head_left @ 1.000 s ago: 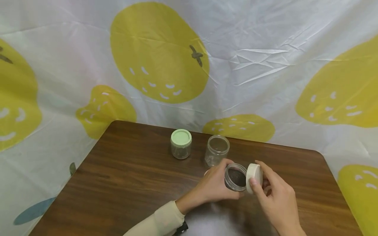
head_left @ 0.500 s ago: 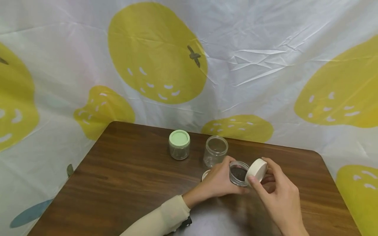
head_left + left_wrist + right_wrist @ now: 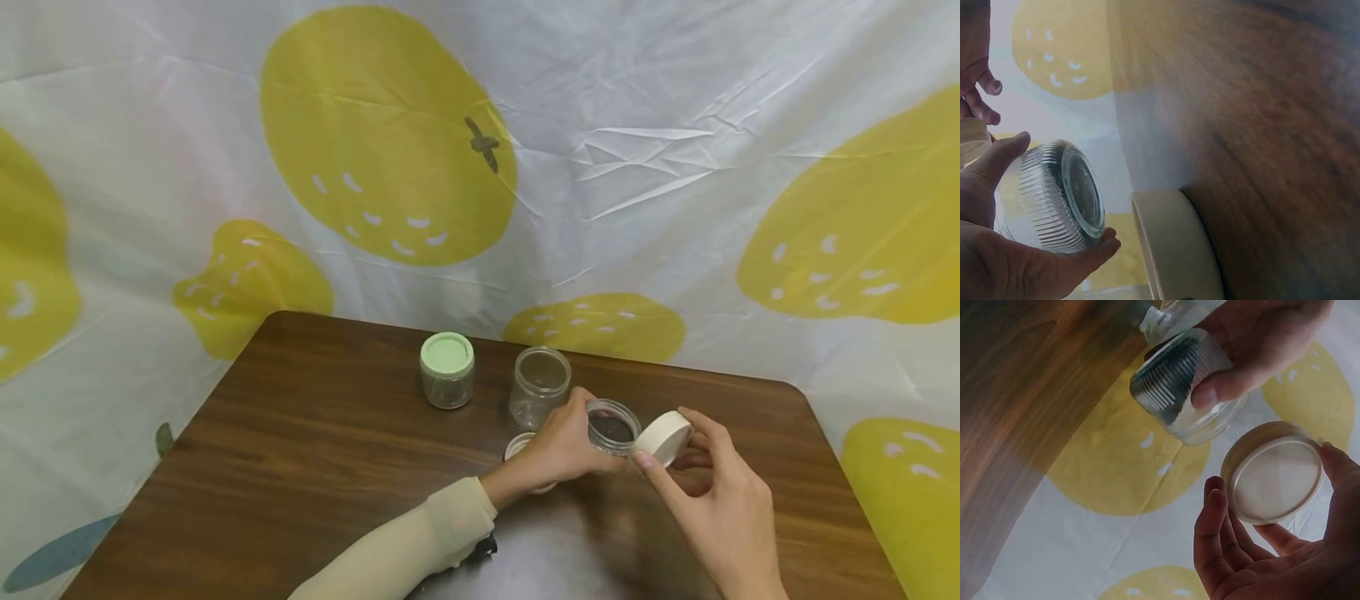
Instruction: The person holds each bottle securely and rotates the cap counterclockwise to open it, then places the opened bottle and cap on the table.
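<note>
Well, right hand [image 3: 723, 500] pinches lid [image 3: 663, 438] (jar [image 3: 1050, 200] beside).

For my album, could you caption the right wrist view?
Left hand gripping a clear, ribbed, round jar; right hand holding a round cream lid.

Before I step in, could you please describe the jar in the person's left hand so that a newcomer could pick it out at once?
Start at the brown wooden table, then find the left hand over it. The jar in its grip is open and looks dark inside, unlike the clear open jar just behind it and the green-lidded jar farther left.
</note>
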`<state>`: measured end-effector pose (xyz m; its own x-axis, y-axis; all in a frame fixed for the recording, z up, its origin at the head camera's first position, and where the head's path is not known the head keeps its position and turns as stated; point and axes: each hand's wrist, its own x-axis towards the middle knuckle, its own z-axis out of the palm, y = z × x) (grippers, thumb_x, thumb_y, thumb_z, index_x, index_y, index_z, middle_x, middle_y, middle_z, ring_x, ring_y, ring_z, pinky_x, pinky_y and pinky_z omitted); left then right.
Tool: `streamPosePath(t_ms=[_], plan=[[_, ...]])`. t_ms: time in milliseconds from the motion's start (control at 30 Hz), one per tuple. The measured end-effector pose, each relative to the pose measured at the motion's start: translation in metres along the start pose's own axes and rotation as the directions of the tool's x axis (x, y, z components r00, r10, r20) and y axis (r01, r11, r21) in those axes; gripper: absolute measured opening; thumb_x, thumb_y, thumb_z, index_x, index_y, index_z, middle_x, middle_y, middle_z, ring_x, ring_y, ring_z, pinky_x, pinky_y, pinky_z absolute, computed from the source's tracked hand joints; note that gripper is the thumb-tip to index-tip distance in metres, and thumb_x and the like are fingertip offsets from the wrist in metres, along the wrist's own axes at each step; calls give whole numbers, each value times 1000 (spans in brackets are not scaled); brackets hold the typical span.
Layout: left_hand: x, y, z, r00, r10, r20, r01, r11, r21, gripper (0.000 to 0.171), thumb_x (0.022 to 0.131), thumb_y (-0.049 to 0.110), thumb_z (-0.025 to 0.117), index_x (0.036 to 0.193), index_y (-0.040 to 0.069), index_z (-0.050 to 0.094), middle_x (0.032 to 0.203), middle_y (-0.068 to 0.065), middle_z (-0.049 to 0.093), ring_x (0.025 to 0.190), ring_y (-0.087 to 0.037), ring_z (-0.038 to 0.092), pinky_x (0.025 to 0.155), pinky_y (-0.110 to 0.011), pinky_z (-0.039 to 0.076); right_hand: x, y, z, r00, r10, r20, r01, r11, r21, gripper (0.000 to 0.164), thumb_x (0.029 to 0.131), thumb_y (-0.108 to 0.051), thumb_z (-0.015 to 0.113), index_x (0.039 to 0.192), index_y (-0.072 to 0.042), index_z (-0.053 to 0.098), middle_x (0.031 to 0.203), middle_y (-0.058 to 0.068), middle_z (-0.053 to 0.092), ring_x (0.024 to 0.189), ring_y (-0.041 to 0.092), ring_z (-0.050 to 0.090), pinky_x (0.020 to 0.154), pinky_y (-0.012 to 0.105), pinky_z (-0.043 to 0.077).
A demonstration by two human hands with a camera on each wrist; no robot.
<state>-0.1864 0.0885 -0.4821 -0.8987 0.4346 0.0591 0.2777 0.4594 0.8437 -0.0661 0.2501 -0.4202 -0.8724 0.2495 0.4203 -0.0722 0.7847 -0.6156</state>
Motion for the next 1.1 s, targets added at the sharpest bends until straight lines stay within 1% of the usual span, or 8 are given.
streamPosePath(t_ms=[133, 367, 467, 533, 700, 800, 967, 1100], plan=[[7, 1, 4, 999, -35, 0, 35, 999, -4, 84, 63, 45, 100, 124, 17, 49, 106, -1, 68, 91, -9, 64, 78, -22, 52, -2, 2, 1, 999, 15, 30, -15, 1000, 4, 70, 81, -37, 92, 142, -31, 60, 106, 3, 79, 71, -16, 65, 64, 9, 50], [21, 2, 12, 997, -79, -14, 79, 997, 10, 79, 67, 34, 99, 126, 16, 50, 112, -3, 71, 97, -13, 68, 83, -22, 53, -4, 5, 1, 996, 43, 81, -45, 999, 24, 67, 83, -39, 91, 142, -32, 59, 107, 7, 80, 72, -7, 70, 63, 10, 51], [25, 3, 13, 994, -112, -18, 113, 994, 8, 81, 67, 36, 100, 126, 16, 49, 112, -2, 70, 99, -14, 68, 84, -23, 54, -5, 8, 0, 992, 71, 106, -71, 997, -11, 65, 83, -44, 90, 139, -28, 60, 109, 9, 80, 72, -4, 71, 62, 15, 52], [27, 3, 14, 992, -127, -20, 127, 992, 12, 83, 65, 40, 101, 125, 16, 50, 112, -1, 70, 99, -14, 68, 84, -23, 54, -5, 11, 0, 986, 84, 141, -79, 996, -47, 65, 84, -48, 88, 137, -23, 59, 111, 11, 80, 72, 0, 73, 64, 22, 55], [32, 3, 17, 991, -131, -31, 131, 991, 17, 85, 64, 44, 101, 126, 15, 51, 110, 0, 68, 98, -13, 67, 84, -25, 55, -7, 18, 3, 962, 115, 246, -82, 987, -141, 69, 86, -60, 81, 130, -16, 52, 116, 18, 78, 81, 24, 80, 64, 43, 55], [34, 3, 21, 990, -139, -30, 139, 990, 4, 85, 63, 44, 101, 125, 14, 50, 109, 1, 68, 96, -13, 66, 83, -25, 54, -7, 22, 7, 946, 150, 286, -98, 977, -187, 75, 85, -63, 80, 127, -12, 47, 114, 22, 76, 79, 32, 76, 59, 40, 49], [37, 7, 23, 980, -200, -6, 200, 980, 12, 84, 62, 45, 101, 121, 16, 49, 107, -1, 68, 94, -15, 66, 81, -27, 54, -3, 29, 15, 906, 223, 359, -142, 961, -238, 81, 84, -60, 82, 127, -5, 40, 91, 16, 71, 64, 22, 57, 55, 34, 41], [41, 7, 27, 974, -226, -2, 226, 973, 40, 84, 62, 47, 102, 120, 18, 49, 108, -2, 70, 94, -15, 67, 81, -27, 54, 0, 35, 21, 882, 260, 394, -171, 954, -247, 84, 83, -62, 82, 124, -3, 38, 82, 11, 67, 64, 22, 56, 55, 35, 41]])
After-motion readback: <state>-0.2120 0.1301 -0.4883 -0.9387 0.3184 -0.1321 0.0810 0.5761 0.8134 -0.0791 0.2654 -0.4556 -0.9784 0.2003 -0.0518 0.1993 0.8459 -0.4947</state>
